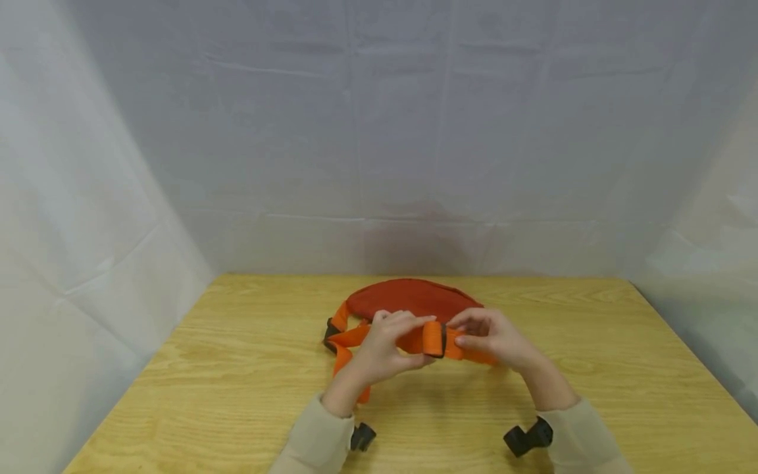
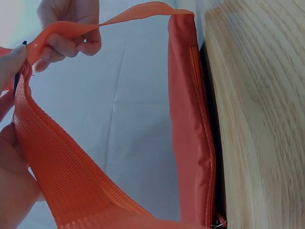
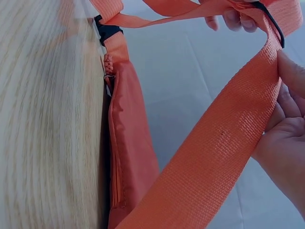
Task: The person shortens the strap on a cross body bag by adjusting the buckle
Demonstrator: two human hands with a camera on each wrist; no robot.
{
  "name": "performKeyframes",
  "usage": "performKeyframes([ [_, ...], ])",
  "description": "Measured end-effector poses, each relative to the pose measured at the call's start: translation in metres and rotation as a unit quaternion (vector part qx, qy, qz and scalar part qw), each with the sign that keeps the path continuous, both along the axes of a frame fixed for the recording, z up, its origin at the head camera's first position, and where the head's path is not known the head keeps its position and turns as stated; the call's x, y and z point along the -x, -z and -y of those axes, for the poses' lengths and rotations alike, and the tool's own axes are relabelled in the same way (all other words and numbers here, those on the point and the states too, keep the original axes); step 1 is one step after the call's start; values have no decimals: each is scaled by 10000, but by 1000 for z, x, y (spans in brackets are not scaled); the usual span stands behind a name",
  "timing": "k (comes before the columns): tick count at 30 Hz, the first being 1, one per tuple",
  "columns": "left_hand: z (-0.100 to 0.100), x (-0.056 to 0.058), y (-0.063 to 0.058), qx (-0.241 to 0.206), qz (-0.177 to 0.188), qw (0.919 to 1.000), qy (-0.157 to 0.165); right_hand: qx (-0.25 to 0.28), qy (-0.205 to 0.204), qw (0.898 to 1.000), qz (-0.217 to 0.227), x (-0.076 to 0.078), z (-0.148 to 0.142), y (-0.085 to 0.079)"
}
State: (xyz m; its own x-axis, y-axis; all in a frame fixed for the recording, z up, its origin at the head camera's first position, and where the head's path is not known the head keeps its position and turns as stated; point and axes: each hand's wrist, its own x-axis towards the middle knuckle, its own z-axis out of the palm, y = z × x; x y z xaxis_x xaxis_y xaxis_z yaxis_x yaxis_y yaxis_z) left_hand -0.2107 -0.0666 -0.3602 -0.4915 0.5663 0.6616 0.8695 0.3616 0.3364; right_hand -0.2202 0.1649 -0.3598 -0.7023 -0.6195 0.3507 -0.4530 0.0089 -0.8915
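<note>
A red waist bag [image 1: 408,296] rests on the table, its zipper showing along one edge in the left wrist view. An orange webbing strap [image 3: 224,124] runs from it, raised in front of the bag. On the strap sits a thin black slider [image 1: 443,340], with a loop of webbing beside it. My left hand [image 1: 385,345] grips the looped strap at the slider, index finger along the top edge and thumb at the bottom. Just right of the slider, my right hand [image 1: 494,337] pinches the strap between thumb and fingers.
A black buckle [image 1: 330,334] joins the strap at the bag's left end, and a strap tail [image 1: 343,359] hangs near my left wrist. Black wrist mounts [image 1: 529,436] sit at both cuffs. Behind the wooden table [image 1: 237,368] hangs a pale sheet [image 1: 385,131].
</note>
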Motion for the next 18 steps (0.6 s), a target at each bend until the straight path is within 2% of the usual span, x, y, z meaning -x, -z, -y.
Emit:
performKeyframes([
  [8, -1, -1, 1, -8, 9, 10000, -42, -19, 185, 9989, 427, -1, 9, -4],
  [10, -1, -1, 1, -13, 51, 9999, -91, 9, 208, 9989, 417, -1, 10, -3],
  [15, 1, -1, 0, -12, 64, 9997, -233, 146, -104, 9997, 144, 0, 9, 1],
  [18, 2, 0, 0, -53, 25, 9996, -264, 129, -330, 9992, 173, 1, 7, 4],
])
